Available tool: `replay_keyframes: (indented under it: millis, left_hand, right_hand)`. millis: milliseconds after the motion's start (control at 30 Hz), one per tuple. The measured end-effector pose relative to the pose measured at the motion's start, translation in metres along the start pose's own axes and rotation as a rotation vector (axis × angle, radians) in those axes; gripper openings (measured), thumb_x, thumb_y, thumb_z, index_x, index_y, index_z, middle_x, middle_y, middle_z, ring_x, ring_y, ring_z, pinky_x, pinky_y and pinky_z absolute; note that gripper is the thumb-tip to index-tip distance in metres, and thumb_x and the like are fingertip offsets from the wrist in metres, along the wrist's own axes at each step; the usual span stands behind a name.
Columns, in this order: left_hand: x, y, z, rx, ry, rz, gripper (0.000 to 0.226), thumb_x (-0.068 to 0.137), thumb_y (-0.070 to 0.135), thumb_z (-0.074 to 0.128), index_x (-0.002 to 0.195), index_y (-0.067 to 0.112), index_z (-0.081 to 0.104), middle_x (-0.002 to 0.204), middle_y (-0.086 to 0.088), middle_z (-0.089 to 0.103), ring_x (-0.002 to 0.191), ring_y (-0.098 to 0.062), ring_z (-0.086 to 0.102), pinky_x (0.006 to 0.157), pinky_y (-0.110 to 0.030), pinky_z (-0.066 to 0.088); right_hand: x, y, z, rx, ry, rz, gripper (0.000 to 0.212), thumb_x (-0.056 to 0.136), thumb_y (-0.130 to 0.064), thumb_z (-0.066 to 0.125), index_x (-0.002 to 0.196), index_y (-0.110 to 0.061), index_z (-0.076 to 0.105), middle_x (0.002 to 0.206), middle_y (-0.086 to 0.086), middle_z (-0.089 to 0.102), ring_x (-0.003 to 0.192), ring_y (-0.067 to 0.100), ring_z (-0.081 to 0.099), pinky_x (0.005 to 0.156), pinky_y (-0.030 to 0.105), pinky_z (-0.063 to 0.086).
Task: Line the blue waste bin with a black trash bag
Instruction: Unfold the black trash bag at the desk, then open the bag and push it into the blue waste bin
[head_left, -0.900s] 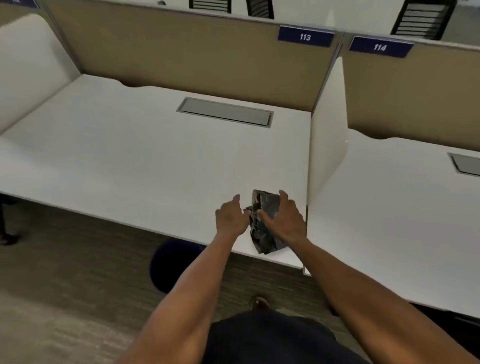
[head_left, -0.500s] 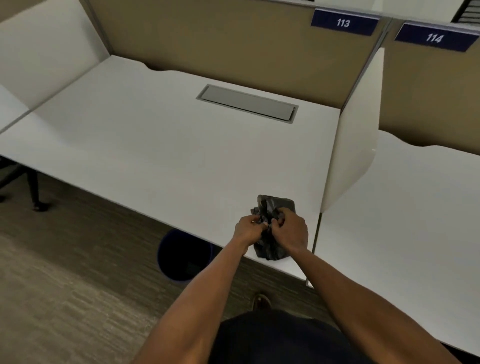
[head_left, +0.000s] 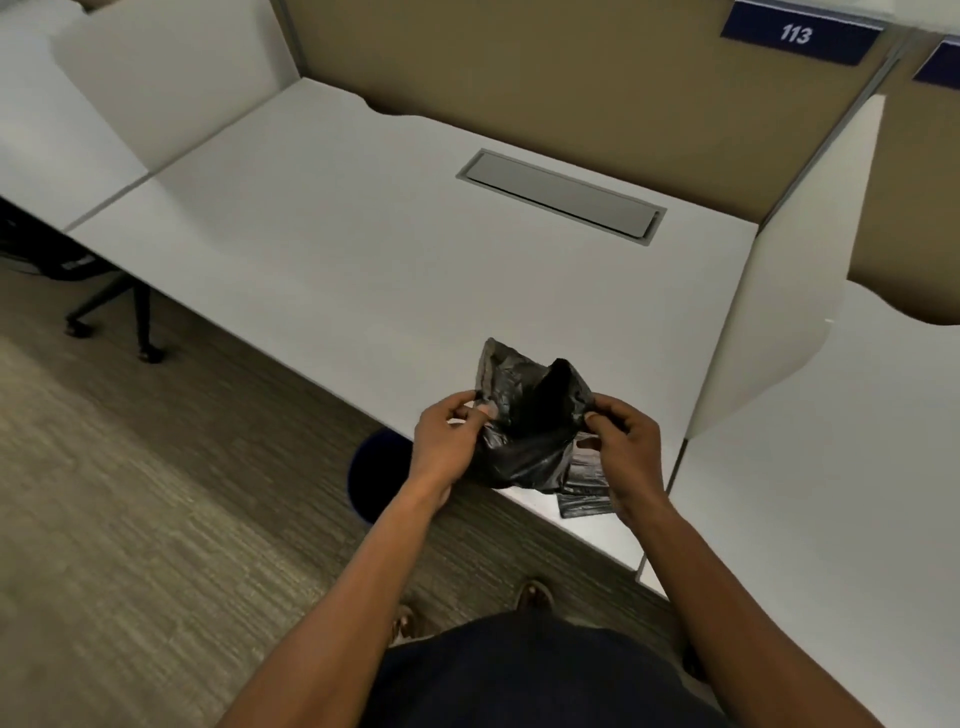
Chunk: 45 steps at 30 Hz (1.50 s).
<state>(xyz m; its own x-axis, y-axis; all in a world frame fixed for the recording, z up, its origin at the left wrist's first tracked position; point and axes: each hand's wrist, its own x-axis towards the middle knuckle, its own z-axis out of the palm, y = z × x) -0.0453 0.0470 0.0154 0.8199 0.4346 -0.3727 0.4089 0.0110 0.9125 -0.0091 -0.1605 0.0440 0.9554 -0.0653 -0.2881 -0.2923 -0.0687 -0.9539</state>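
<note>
At far left a chair base stands on the carpeted floor, clear of the work. Next along, the blue waste bin sits on the floor, partly tucked beneath the front edge of the white surface; its mouth appears dark and no liner is evident, so the lining step is judged not yet done. The left hand is closed in a pinch, thumb against fingers, on the left edge of the black trash bag, directly above and just right of the bin. The bag is held up off the surface between both hands, crumpled, with a dark opening showing at its upper middle; the opposed pinches suggest the two layers are being parted to find the mouth before it goes to the bin. The right hand is likewise closed in a fingertip pinch on the bag's right edge. Beneath it, further folded bags lie flat on the surface at its front edge, presumably spare stock. Relative to either grip, the bag's bulk hangs between and slightly below the fingertips, in contact with both. Farther right, a white divider panel separates the adjoining desk; a label reading 113 sits above.
</note>
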Motion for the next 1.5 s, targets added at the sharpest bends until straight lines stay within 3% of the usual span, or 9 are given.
replay_keyframes:
  millis: [300, 433, 667, 900, 1033, 1133, 1200, 1333, 1500]
  left_hand:
    - [-0.010, 0.022, -0.123, -0.161, 0.458, 0.054, 0.013, 0.097, 0.014, 0.071, 0.090, 0.023, 0.076, 0.088, -0.004, 0.075, 0.088, -0.021, 0.072, 0.084, -0.037, 0.062]
    - [-0.024, 0.018, -0.186, -0.196, 0.653, 0.011, 0.009, 0.099, 0.012, 0.067, 0.102, 0.014, 0.075, 0.090, -0.001, 0.073, 0.091, -0.020, 0.071, 0.076, -0.026, 0.058]
    - [-0.052, -0.043, -0.285, -0.413, 0.885, -0.169, 0.023, 0.099, 0.007, 0.064, 0.120, 0.013, 0.071, 0.116, -0.009, 0.072, 0.111, -0.025, 0.071, 0.099, -0.041, 0.060]
    - [-0.053, -0.074, -0.332, -0.540, 0.340, -0.374, 0.062, 0.101, -0.001, 0.058, 0.158, 0.012, 0.038, 0.130, -0.018, 0.065, 0.112, -0.027, 0.064, 0.083, -0.033, 0.052]
    - [-0.056, -0.094, -0.307, -0.273, -0.078, -0.532, 0.032, 0.099, 0.001, 0.061, 0.130, -0.005, 0.063, 0.095, -0.011, 0.078, 0.090, -0.024, 0.073, 0.082, -0.037, 0.057]
    - [-0.050, -0.101, -0.316, -0.373, 0.033, -0.552, 0.014, 0.102, 0.006, 0.056, 0.097, 0.003, 0.069, 0.080, -0.014, 0.074, 0.058, -0.017, 0.074, 0.058, -0.029, 0.061]
    - [-0.043, -0.097, -0.345, -0.657, 0.178, -0.525, 0.020, 0.103, 0.018, 0.057, 0.105, 0.004, 0.071, 0.088, -0.016, 0.078, 0.066, -0.023, 0.078, 0.056, -0.031, 0.062]
    - [-0.050, -0.082, -0.413, -0.731, 0.441, -0.245, 0.033, 0.098, 0.033, 0.065, 0.119, 0.009, 0.073, 0.111, -0.012, 0.078, 0.097, -0.028, 0.077, 0.078, -0.038, 0.063]
    - [-0.093, -0.094, -0.404, 0.241, 0.804, 0.435, 0.011, 0.105, 0.025, 0.058, 0.099, 0.020, 0.065, 0.082, 0.010, 0.061, 0.071, 0.000, 0.057, 0.067, -0.011, 0.045]
  right_hand:
    - [-0.023, -0.029, 0.059, 0.321, -0.187, 0.057, 0.036, 0.096, 0.009, 0.050, 0.096, -0.015, 0.076, 0.088, 0.010, 0.075, 0.078, 0.024, 0.069, 0.066, 0.033, 0.060]
    - [-0.034, -0.034, 0.092, 0.368, -0.153, 0.063, 0.034, 0.098, 0.007, 0.049, 0.097, -0.014, 0.076, 0.094, 0.012, 0.074, 0.084, 0.027, 0.068, 0.067, 0.033, 0.061]
    - [-0.064, -0.039, 0.153, 0.388, -0.197, 0.078, 0.031, 0.097, 0.006, 0.050, 0.114, -0.008, 0.072, 0.090, 0.007, 0.074, 0.078, 0.020, 0.068, 0.070, 0.031, 0.057]
    - [-0.108, 0.006, 0.220, 0.076, -0.352, 0.193, 0.034, 0.093, 0.007, 0.053, 0.110, -0.015, 0.073, 0.091, 0.009, 0.073, 0.074, 0.018, 0.066, 0.065, 0.032, 0.057]
    - [-0.143, 0.074, 0.254, -0.474, -0.592, 0.261, 0.033, 0.094, -0.003, 0.054, 0.110, -0.025, 0.073, 0.099, 0.002, 0.074, 0.090, 0.020, 0.068, 0.082, 0.046, 0.058]
    - [-0.138, 0.072, 0.274, -0.173, -0.323, 0.572, 0.021, 0.087, 0.002, 0.054, 0.093, -0.009, 0.070, 0.092, 0.014, 0.070, 0.074, 0.025, 0.064, 0.064, 0.038, 0.051]
    - [-0.126, 0.037, 0.284, 0.171, -0.162, 0.626, 0.019, 0.085, 0.004, 0.056, 0.087, -0.006, 0.072, 0.084, 0.014, 0.069, 0.068, 0.022, 0.066, 0.056, 0.030, 0.052]
    - [-0.134, -0.037, 0.278, 0.208, 0.004, 0.067, 0.032, 0.090, 0.004, 0.052, 0.087, -0.016, 0.076, 0.083, 0.003, 0.074, 0.073, 0.015, 0.070, 0.069, 0.033, 0.055]
    - [-0.201, 0.012, 0.264, -0.399, -0.045, -0.758, 0.030, 0.096, 0.002, 0.051, 0.115, -0.021, 0.054, 0.094, -0.006, 0.058, 0.075, 0.011, 0.057, 0.070, 0.012, 0.045]
